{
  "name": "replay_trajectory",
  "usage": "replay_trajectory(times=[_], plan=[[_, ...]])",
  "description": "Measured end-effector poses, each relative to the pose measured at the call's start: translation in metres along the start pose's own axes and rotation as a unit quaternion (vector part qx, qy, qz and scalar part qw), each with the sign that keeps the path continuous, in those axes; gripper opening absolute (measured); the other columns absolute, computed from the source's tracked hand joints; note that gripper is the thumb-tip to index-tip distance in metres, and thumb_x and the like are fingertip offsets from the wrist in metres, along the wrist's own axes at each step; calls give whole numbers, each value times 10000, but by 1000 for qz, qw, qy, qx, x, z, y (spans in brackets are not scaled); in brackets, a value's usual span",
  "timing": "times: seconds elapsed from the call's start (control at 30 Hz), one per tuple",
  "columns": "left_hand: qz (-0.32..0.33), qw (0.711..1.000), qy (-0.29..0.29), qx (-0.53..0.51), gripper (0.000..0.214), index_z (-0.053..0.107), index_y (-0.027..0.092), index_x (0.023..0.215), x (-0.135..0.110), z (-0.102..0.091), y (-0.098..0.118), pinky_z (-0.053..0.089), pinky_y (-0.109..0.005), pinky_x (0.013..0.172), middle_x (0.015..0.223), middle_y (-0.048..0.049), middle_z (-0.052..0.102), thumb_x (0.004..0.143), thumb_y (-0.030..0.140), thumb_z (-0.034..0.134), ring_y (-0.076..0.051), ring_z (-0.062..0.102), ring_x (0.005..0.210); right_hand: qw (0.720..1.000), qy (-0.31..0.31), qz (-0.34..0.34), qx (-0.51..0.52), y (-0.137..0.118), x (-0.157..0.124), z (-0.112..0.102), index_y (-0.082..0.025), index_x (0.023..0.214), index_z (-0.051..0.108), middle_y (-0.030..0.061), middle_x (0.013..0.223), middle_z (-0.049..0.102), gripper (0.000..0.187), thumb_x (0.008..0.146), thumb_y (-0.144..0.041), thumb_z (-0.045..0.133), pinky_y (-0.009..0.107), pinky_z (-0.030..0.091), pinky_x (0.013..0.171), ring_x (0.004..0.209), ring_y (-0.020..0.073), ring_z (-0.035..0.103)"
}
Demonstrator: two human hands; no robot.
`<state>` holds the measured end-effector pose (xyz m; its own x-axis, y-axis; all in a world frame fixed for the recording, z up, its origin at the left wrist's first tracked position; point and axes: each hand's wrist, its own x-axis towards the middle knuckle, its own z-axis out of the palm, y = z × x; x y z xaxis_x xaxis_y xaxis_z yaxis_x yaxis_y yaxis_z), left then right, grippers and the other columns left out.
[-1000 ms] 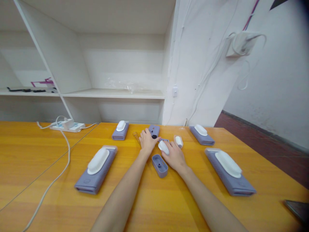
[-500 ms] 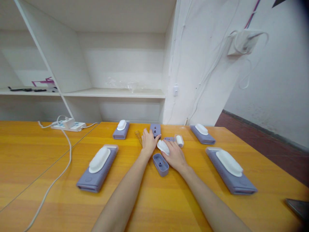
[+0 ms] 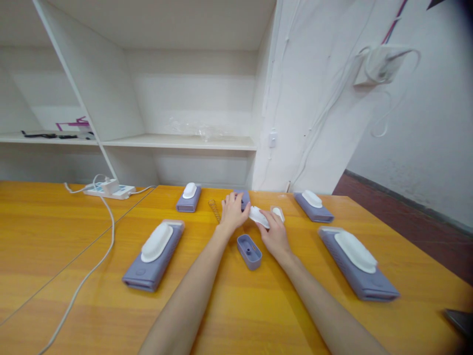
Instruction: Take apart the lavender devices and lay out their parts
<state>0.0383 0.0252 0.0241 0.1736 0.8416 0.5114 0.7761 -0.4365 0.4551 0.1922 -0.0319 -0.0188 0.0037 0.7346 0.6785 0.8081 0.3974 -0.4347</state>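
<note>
Head view. Orange wood table [image 3: 236, 310]; far edge runs just behind the purple block [image 3: 244, 196], white shelving [image 3: 181, 142] beyond. Right edge slants off toward the near corner, a dark flat object [image 3: 460, 319] lying near it. Four purple units with white tops ring the work: far left [image 3: 189, 199], near left [image 3: 142, 274], far right [image 3: 318, 214], near right [image 3: 375, 288], all well apart from the hands. Wood shows between both forearms and on either side, out to the near units. Tighter at centre: coiled spring [image 3: 214, 211] just left of the left hand [image 3: 235, 212], open purple case [image 3: 249, 252] between the wrists.

White piece [image 3: 259, 217]: smooth, elongated, rounded, lying aslant beyond the case. Right hand [image 3: 276, 235] has it pinched between thumb and fingers. Left hand spread at the block, fingers bent, thumb close to the white piece; cannot tell if it grips anything. Small white part with clear rim [image 3: 278, 214] just beyond the right hand.
</note>
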Motion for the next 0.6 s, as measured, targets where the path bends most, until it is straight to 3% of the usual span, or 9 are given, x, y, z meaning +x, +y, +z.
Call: replay_trajectory(times=[0.1,0.23,0.4,0.6], plan=[[85,987,-100,-94,646,404,273,1352,5,-12,4,286,-422,1037,1292,-80,510,731,219,578,-278,423,1211,999,23,-6,23,-1,1,0,-172,1183,537,95,1138,565,350,843,-221,472,415,393,985,1085,236,488],[121,964,-177,-157,613,601,271,1173,10,-17,3,353,-401,1010,1171,-53,625,573,170,679,-290,527,1121,999,16,-31,33,-6,1,-3,-195,1246,488,97,1198,530,389,862,-203,425,432,383,1007,1138,235,470],[133,956,-193,-178,397,714,274,908,16,-16,-2,467,-304,864,899,-8,716,524,177,739,-243,638,895,999,-6,-41,35,-10,2,-2,-210,1310,419,90,1247,493,435,875,-214,413,408,385,1021,1184,220,443],[76,974,-125,-173,505,653,273,1081,28,-14,-15,422,-325,936,1068,-23,676,589,235,760,-236,593,1020,998,47,-15,-35,-9,2,-3,-161,1357,363,141,1293,420,525,850,-248,472,460,328,1036,1220,263,375]])
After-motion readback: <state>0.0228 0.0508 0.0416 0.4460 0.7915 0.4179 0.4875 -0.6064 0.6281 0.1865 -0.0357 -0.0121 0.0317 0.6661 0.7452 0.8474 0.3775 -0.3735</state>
